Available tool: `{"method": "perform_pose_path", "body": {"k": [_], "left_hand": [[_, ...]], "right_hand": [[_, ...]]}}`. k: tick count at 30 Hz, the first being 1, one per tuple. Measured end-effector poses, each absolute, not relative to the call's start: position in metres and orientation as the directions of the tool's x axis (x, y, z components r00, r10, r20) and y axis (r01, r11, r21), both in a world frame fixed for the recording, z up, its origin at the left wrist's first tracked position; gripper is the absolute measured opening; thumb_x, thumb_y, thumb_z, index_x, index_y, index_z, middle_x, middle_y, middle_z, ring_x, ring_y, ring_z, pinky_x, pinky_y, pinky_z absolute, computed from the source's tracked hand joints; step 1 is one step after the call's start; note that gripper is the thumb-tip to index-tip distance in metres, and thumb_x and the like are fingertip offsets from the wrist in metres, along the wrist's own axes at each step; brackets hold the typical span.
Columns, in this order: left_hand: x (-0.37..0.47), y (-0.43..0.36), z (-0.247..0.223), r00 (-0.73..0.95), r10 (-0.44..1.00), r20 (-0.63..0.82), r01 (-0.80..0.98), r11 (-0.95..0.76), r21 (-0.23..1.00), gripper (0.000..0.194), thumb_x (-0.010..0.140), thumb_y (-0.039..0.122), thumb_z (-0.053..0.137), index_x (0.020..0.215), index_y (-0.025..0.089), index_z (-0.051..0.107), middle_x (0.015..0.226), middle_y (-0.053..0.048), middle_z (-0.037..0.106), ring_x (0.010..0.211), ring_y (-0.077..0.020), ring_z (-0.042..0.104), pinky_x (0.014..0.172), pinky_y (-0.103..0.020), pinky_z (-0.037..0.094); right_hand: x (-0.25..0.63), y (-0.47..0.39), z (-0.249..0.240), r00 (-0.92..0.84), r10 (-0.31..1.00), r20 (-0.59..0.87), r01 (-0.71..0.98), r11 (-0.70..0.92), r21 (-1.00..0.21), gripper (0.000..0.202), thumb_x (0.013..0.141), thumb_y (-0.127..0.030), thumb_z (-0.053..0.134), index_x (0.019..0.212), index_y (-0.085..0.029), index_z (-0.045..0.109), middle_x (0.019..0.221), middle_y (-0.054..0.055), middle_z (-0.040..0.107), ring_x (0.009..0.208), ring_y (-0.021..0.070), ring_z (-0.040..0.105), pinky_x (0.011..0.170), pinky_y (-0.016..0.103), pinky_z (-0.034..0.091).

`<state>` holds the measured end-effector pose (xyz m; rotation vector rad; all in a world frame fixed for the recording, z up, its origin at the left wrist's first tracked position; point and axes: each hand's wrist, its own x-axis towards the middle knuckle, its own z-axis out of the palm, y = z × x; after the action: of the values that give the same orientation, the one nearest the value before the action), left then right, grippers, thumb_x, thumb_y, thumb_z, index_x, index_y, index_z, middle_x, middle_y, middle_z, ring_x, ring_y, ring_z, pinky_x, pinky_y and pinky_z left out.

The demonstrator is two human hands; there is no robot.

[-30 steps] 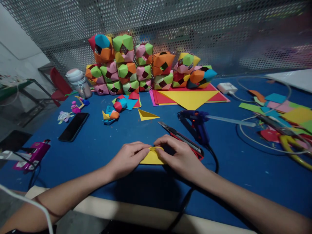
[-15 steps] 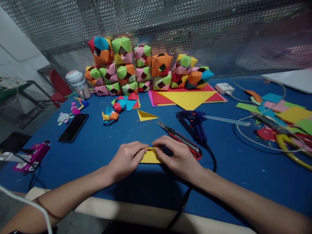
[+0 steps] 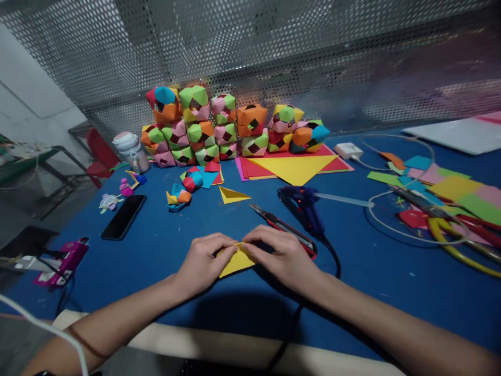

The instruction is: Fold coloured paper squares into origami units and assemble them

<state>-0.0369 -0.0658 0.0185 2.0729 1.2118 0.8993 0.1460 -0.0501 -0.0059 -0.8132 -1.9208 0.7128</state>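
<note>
A folded piece of yellow paper (image 3: 237,262) lies low over the blue table between both hands. My left hand (image 3: 206,259) pinches its upper left edge with thumb and forefinger. My right hand (image 3: 282,257) pinches the upper right side, its fingertips close to the left ones. The fingers hide part of the top edge. Just beyond my right hand lies a red and black utility knife (image 3: 287,228), and behind it a dark blue glue gun (image 3: 307,206) with a clear stick. A folded yellow triangle (image 3: 234,196) rests farther back.
Stacked paper ornaments (image 3: 201,134) line the mesh back panel. A yellow sheet (image 3: 295,167) tops red paper. A phone (image 3: 123,217) and a purple power strip (image 3: 64,265) lie left. Coloured scraps (image 3: 450,188), scissors (image 3: 438,230) and a looped white cable (image 3: 395,241) fill the right.
The yellow paper has turned, so its lower edge now slants down to the left. Both hands keep their pinch on it. The camera view has shifted slightly.
</note>
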Motion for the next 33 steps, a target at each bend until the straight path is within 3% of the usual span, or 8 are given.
{"method": "perform_pose_path", "body": {"k": [5, 10, 20, 26, 33], "left_hand": [[-0.0321, -0.0643, 0.0220, 0.239, 0.971, 0.015, 0.505, -0.137, 0.852, 0.016, 0.080, 0.023, 0.057, 0.075, 0.012, 0.068, 0.070, -0.003, 0.066, 0.062, -0.0111, 0.057, 0.057, -0.021, 0.042], [-0.0299, -0.0622, 0.0227, 0.116, 0.975, -0.191, 0.378, 0.134, 0.916, 0.017, 0.073, 0.026, 0.061, 0.068, 0.011, 0.063, 0.060, 0.001, 0.061, 0.053, -0.0073, 0.050, 0.052, -0.018, 0.038], [-0.0326, -0.0621, 0.0168, 0.282, 0.933, -0.225, 0.318, 0.130, 0.939, 0.026, 0.079, 0.034, 0.059, 0.092, 0.015, 0.072, 0.088, -0.006, 0.071, 0.074, -0.0146, 0.060, 0.068, -0.026, 0.046], [-0.0330, -0.0620, 0.0194, 0.256, 0.939, -0.229, 0.403, 0.112, 0.908, 0.026, 0.081, 0.034, 0.057, 0.085, 0.013, 0.072, 0.079, -0.004, 0.070, 0.069, -0.0134, 0.057, 0.062, -0.023, 0.043], [-0.0327, -0.0618, 0.0207, 0.325, 0.928, -0.185, 0.458, 0.017, 0.889, 0.029, 0.083, 0.036, 0.053, 0.081, 0.013, 0.070, 0.077, -0.003, 0.066, 0.070, -0.0122, 0.054, 0.064, -0.022, 0.041]], "right_hand": [[0.1471, -0.0498, 0.0011, -0.397, 0.851, 0.343, 0.243, 0.458, -0.855, 0.015, 0.086, -0.020, 0.049, 0.084, -0.019, 0.064, 0.082, 0.003, 0.066, 0.077, 0.0146, 0.060, 0.070, 0.027, 0.047], [0.1467, -0.0474, 0.0050, -0.382, 0.916, 0.121, 0.262, 0.233, -0.936, 0.019, 0.083, -0.030, 0.050, 0.086, -0.018, 0.064, 0.077, 0.001, 0.066, 0.069, 0.0137, 0.059, 0.061, 0.025, 0.046], [0.1452, -0.0488, 0.0041, -0.359, 0.917, 0.173, 0.307, 0.291, -0.906, 0.016, 0.081, -0.023, 0.050, 0.073, -0.017, 0.063, 0.070, 0.001, 0.065, 0.064, 0.0139, 0.057, 0.059, 0.026, 0.045], [0.1462, -0.0480, 0.0025, -0.391, 0.901, 0.188, 0.276, 0.310, -0.910, 0.016, 0.082, -0.024, 0.053, 0.081, -0.017, 0.067, 0.078, 0.003, 0.068, 0.071, 0.0145, 0.060, 0.065, 0.026, 0.047], [0.1466, -0.0475, 0.0023, -0.385, 0.893, 0.232, 0.266, 0.348, -0.899, 0.016, 0.082, -0.019, 0.053, 0.074, -0.017, 0.066, 0.073, 0.001, 0.065, 0.069, 0.0132, 0.060, 0.063, 0.025, 0.046]]}}
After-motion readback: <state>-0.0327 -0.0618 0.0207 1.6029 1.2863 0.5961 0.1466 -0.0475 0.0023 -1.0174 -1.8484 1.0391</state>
